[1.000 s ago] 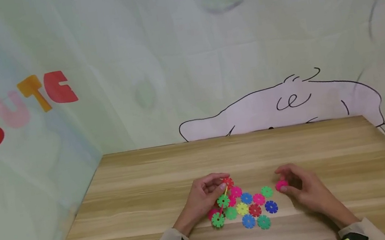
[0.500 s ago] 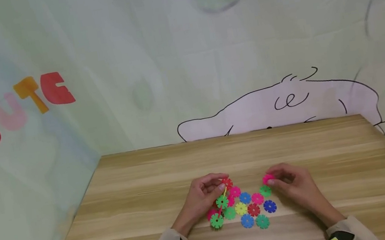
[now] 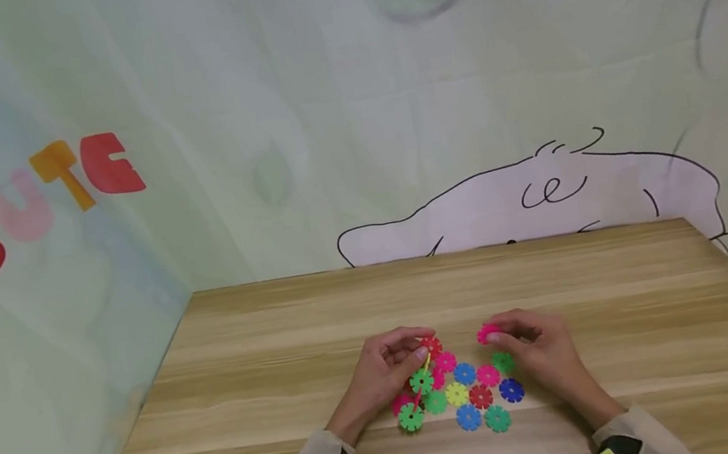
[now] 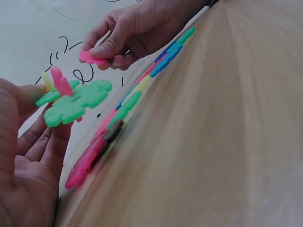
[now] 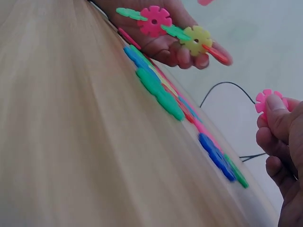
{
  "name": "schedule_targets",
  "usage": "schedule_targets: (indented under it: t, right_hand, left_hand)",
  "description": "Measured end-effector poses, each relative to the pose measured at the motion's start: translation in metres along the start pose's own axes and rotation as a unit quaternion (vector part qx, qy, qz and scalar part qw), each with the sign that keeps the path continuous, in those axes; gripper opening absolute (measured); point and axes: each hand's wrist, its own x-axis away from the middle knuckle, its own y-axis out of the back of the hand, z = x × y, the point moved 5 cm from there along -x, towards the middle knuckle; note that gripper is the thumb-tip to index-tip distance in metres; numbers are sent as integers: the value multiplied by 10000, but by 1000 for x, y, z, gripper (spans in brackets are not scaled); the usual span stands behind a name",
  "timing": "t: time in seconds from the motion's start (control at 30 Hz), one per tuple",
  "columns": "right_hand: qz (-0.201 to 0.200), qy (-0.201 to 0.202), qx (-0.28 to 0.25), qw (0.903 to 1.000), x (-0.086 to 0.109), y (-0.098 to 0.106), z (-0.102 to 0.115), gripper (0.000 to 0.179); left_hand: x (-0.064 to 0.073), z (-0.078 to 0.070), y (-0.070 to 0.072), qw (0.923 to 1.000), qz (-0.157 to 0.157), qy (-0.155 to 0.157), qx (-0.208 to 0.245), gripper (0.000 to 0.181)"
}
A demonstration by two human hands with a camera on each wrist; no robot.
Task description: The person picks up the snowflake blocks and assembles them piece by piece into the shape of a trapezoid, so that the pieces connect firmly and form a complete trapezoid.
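My left hand [image 3: 382, 373] holds a chain of notched plastic snowflake discs [image 5: 154, 21] above the table. In the right wrist view the chain runs green, pink, green, yellow, then red, each disc set crosswise into its neighbour. The red end disc [image 3: 432, 345] lies by the left thumb and fingertips. Opposite, my right hand [image 3: 549, 348] pinches a single pink disc [image 5: 264, 100] between thumb and fingers, raised off the tabletop. A gap separates this pink disc from the chain. Part of the chain is hidden behind the left thumb in the head view.
Between the hands, several loose discs lie flat on the wooden table [image 3: 266, 330], among them yellow [image 3: 457, 394], dark blue [image 3: 512, 391] and teal [image 3: 498, 418] ones. A printed cloth backdrop [image 3: 236, 144] stands behind the table's far edge.
My right hand has moved left and slightly away from me with the pink disc, nearing the chain. The left hand keeps its place, and the loose discs lie as before.
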Motion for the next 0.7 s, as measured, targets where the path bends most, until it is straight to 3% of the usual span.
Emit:
schedule_targets:
  t: [0.13,0.33,0.7]
  right_hand:
    - [-7,-131,-65,9999,-3,-16,2,13]
    - [10,170,-290,9994,-9,-34,7,10]
    - [65,82,-287,9995,-12,-46,10,10]
  left_hand:
    - [0,1,0,10000,36,-48,21,33]
    - [-1,2,-1,9999,69,-131,21,31]
    - [0,0,-1,9999,124,-103,44,33]
